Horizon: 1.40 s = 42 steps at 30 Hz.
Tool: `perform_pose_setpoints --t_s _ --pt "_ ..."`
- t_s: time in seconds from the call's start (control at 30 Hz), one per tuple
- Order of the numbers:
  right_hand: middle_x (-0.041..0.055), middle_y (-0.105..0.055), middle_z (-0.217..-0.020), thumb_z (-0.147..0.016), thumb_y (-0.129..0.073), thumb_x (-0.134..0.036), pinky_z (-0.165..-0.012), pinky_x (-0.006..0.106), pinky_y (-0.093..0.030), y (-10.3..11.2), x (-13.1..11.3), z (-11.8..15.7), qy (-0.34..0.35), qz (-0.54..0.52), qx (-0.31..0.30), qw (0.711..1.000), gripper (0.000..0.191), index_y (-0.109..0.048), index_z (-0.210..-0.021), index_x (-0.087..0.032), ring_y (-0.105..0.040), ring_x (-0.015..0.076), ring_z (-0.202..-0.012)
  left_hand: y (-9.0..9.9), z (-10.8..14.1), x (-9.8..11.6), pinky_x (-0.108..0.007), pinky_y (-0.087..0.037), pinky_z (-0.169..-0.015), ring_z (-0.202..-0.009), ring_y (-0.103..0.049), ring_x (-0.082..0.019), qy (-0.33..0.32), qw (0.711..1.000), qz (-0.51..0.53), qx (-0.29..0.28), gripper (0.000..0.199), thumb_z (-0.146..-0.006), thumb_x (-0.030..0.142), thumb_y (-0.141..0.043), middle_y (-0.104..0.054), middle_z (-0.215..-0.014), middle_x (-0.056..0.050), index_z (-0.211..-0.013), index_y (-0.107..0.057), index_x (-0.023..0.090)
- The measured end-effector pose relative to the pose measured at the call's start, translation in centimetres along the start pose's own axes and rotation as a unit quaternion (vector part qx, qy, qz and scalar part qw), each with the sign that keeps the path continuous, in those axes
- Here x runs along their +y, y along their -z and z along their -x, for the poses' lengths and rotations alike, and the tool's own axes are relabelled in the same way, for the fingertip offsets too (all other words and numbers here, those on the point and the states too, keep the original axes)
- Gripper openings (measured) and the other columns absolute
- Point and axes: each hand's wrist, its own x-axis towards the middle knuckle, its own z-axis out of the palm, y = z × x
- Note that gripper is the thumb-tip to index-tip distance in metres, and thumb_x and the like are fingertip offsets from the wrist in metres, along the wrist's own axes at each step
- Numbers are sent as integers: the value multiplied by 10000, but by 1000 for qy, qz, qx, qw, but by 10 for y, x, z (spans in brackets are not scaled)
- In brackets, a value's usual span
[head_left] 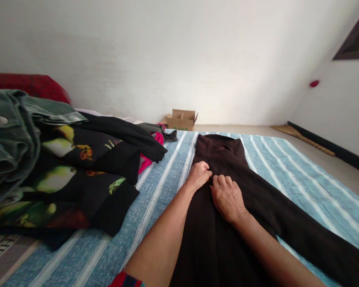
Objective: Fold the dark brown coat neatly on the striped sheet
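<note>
A dark brown long-sleeved jacket lies face up on the striped bedsheet, its collar end pointing away from me. One sleeve stretches out to the lower right. My left hand pinches the cloth along the front seam, thumb and fingers pressed together. Close beside it, my right hand has its fingers curled down onto the same seam. The fingertips almost meet, and any small fastener between them is too hidden to make out.
At left, folded clothes are heaped up: a grey-green denim garment, a black printed garment and a black garment. Behind them is a red cushion-like bundle. An open cardboard box stands beyond the bed by the wall.
</note>
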Motion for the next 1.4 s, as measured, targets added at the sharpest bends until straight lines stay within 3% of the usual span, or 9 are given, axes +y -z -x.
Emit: perform_pose_setpoints --t_s 0.3,0.57,0.73,0.9,1.03,1.1,1.2,1.27,1.4 --pt "135 -554 -922 -918 -345 -235 -623 356 -388 -3 -4 4 8 12 2 1000 330 -541 -1138 -85 -479 252 -818 0 3 2 -251 -443 -632 -666 -607 -153 -44 997 -63 28 267 -682 264 -666 -627 -658 16 -919 -583 172" --pt "191 -520 -1183 -909 -371 -259 -808 395 -406 0 -7 17 6 -8 6 1000 361 -550 -1181 -102 -464 291 -1021 1 3 -3 -266 -478 -683 -723 -620 -151 -71 996 -42 20 331 -682 172 -653 -656 -798 -24 -998 -556 164" --pt "198 -502 -1226 -913 -364 -279 -859 419 -385 0 -8 20 -11 -34 2 999 377 -552 -1191 -107 -443 309 -1076 5 1 -4 -241 -503 -646 -723 -643 -149 -68 998 4 15 328 -678 145 -647 -677 -819 -53 -995 -564 130" --pt "190 -496 -1231 -915 -355 -293 -868 419 -378 1 -9 18 -20 -56 -3 998 389 -544 -1204 -114 -424 309 -1098 10 1 13 -271 -517 -655 -737 -649 -167 -81 995 -11 58 297 -738 126 -531 -678 -827 -64 -1033 -559 115" --pt "191 -494 -1225 -917 -335 -281 -872 425 -371 3 -8 18 -24 -74 -4 997 385 -550 -1189 -114 -426 304 -1086 13 8 35 -307 -479 -852 -915 -626 -184 -131 989 -61 37 252 -723 72 -505 -675 -950 -56 -923 -628 165" --pt "188 -501 -1208 -914 -333 -273 -868 426 -372 3 -7 17 -25 -83 -6 996 373 -560 -1167 -118 -433 299 -1069 13 13 41 -318 -402 -970 -1065 -567 -194 -182 975 -127 -1 264 -733 62 -494 -648 -1082 -58 -916 -644 178" --pt "187 -506 -1190 -905 -345 -262 -870 428 -371 1 -7 17 -24 -91 -4 996 362 -564 -1154 -116 -434 298 -1062 12 18 35 -340 -319 -1043 -1226 -444 -195 -248 924 -283 -65 312 -832 127 -419 -534 -1284 -97 -1092 -591 155" --pt "195 -503 -1190 -896 -356 -250 -877 432 -367 0 -8 16 -23 -92 2 995 377 -536 -1192 -103 -428 301 -1074 10 19 23 -372 -309 -1046 -1280 -377 -197 -238 900 -355 -88 351 -892 200 -357 -464 -1356 -110 -1199 -520 149" --pt "135 -559 -1090 -886 -403 -287 -869 388 -384 11 -2 17 -14 -130 -9 991 316 -576 -1124 -170 -482 256 -1019 6 20 4 -394 -291 -1052 -1330 -290 -181 -208 890 -394 -97 415 -935 262 -261 -349 -1440 -92 -1315 -396 162"
